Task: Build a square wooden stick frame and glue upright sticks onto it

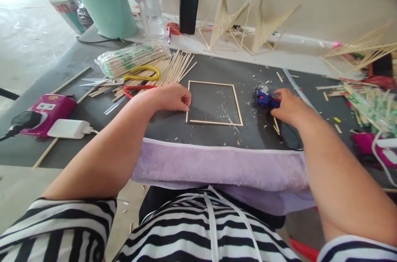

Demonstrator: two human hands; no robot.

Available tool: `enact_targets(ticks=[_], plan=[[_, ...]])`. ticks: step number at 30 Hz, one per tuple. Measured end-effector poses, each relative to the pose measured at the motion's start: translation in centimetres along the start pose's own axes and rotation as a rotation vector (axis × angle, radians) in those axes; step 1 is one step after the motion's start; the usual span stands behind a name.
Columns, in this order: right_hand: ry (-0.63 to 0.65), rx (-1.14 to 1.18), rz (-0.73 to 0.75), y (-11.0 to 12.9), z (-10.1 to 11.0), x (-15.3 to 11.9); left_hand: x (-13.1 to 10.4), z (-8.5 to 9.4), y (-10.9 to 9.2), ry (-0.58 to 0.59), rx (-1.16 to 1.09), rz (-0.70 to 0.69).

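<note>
A square frame of thin wooden sticks (237, 105) lies flat on the dark table, with a small gap near its lower left corner. My left hand (173, 97) is closed at the frame's left side, its fingertips pinching the left stick. To the right of the frame, a blue hot glue gun (264, 99) rests on the table with glue residue around its front. My right hand (290, 107) has thumb and fingers around the rear of this gun; its grip is partly hidden. A dark cable loop (287, 140) lies below that hand.
Scissors (141, 74) and a wrapped stick bundle (133, 57) lie left, near loose sticks (176, 67). Stick models (228, 22), a phone (189, 5) and a bottle (151, 5) stand behind. A magenta power socket (48, 113) sits at left. A purple cloth (217, 163) covers the front edge.
</note>
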State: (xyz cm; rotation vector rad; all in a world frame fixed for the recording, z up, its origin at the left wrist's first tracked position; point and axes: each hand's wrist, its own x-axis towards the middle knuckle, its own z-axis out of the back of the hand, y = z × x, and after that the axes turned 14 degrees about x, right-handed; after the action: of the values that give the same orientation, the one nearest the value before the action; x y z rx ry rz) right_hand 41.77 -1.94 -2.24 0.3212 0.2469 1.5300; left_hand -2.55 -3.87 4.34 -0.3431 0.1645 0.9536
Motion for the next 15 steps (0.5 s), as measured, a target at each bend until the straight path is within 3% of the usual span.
enact_targets(ticks=[4, 7, 11, 15], plan=[[-0.107, 0.037, -0.023, 3.2, 1.7, -0.9, 0.0, 0.0, 0.2, -0.061, -0.042, -0.008], [-0.261, 0.09, -0.022, 7.4, 3.2, -2.8, -0.4, 0.3, -0.4, -0.208, -0.153, 0.008], [-0.301, 0.362, 0.172, 14.5, 3.5, -6.7, -2.0, 1.1, -3.4, -0.34, -0.488, -0.056], [-0.333, 0.442, 0.386, 20.3, 1.8, -9.2, -3.8, 1.2, -7.5, -0.4, -0.759, -0.14]])
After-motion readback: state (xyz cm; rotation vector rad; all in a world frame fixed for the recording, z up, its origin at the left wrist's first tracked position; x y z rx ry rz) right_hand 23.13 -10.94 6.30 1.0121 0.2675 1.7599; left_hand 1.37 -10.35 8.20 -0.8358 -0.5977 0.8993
